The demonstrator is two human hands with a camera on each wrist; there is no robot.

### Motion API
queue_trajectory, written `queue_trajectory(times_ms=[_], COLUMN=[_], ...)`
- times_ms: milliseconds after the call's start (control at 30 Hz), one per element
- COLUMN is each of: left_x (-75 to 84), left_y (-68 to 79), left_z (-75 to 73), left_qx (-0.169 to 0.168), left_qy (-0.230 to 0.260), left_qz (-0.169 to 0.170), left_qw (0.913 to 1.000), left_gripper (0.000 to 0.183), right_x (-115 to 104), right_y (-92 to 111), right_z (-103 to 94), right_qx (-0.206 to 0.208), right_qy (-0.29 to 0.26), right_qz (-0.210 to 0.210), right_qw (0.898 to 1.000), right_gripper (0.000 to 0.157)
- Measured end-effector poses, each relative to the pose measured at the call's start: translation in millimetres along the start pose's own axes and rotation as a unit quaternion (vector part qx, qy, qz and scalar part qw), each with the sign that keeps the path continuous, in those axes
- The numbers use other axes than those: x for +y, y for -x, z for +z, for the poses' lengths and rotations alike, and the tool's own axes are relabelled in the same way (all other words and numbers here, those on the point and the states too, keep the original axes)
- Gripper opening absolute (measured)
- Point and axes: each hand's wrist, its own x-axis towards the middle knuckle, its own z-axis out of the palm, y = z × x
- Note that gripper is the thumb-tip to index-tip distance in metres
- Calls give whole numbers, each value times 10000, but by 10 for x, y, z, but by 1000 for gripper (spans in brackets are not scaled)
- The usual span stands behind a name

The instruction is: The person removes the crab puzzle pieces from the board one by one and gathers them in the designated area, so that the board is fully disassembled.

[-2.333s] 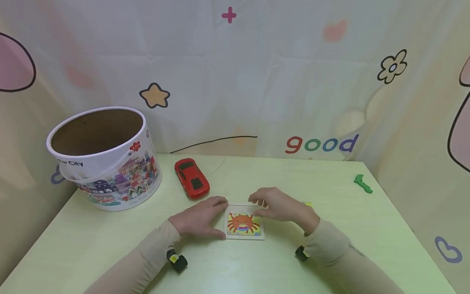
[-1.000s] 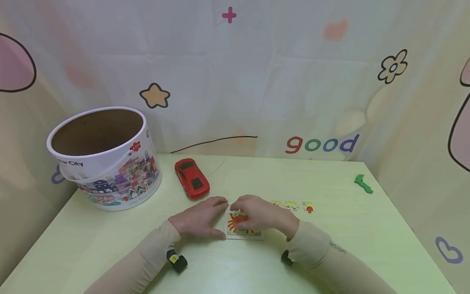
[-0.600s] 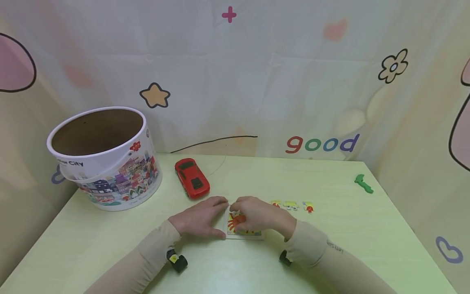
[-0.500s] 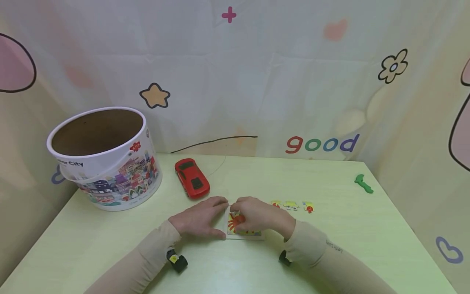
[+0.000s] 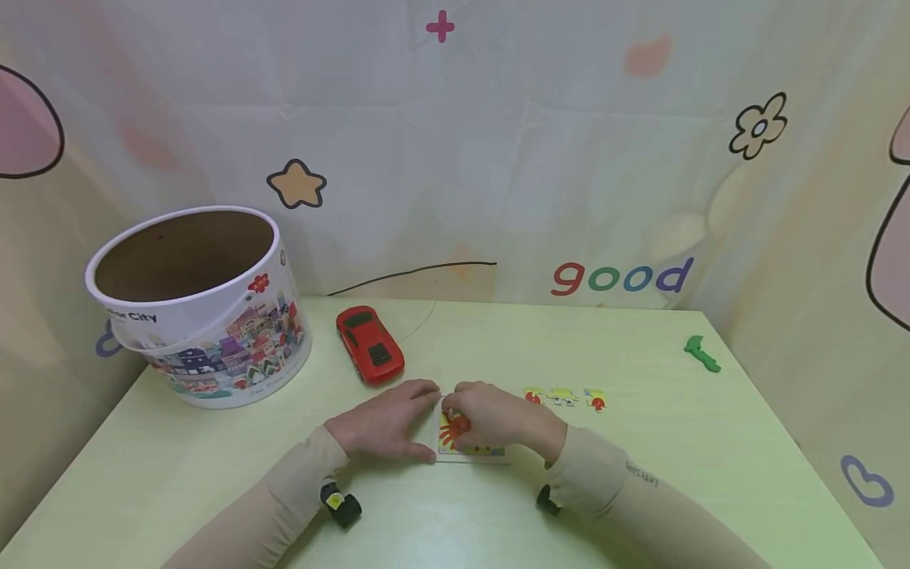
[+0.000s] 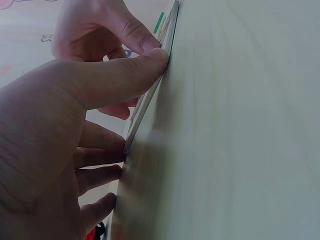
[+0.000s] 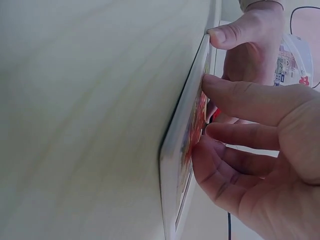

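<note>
A small square puzzle board (image 5: 472,459) with a white frame and an orange crab picture (image 5: 453,431) lies on the table. My left hand (image 5: 387,423) braces its left edge, thumb at the near corner and fairly straight fingers at the far corner. Over the picture is my right hand (image 5: 503,416), fingers bent. In the right wrist view its thumb (image 7: 240,99) and fingertips touch the picture a little apart; whether they pinch a piece is hidden. Yellow puzzle pieces lie in a row to the right: a right one (image 5: 596,400), a middle one (image 5: 564,397) and a left one (image 5: 533,394).
A red toy car (image 5: 370,344) stands behind my left hand. At the back left is a large white bucket (image 5: 227,340) with a city print. A small green toy piece (image 5: 702,354) lies near the table's right edge. A printed curtain hangs behind.
My right hand has moved left and lower onto the crab picture, uncovering the row of yellow pieces. Over the last half second it barely shifts. The left hand stays at the board's edge.
</note>
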Motion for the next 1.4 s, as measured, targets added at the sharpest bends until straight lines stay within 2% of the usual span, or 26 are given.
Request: queue_trajectory(times_ms=[133,767,1067,1400], left_x=[5,16,8,6], left_y=[0,4,5,11], left_z=[-3,-10,-17,-4], left_qx=[-9,-13,54,66], left_qy=[-24,-32,-57,-46], left_qz=[11,-36,27,72], left_qw=[10000,10000,10000,9999], left_gripper=[86,87,86,85], right_x=[-3,18,44,40], right_y=[-2,12,-10,-12], right_z=[3,-18,-9,-3], right_qx=[-17,117,396,391], right_qy=[-38,-126,-268,-384], right_qz=[86,139,36,155], right_qw=[10000,9998,9988,9984], right_gripper=[49,51,38,31])
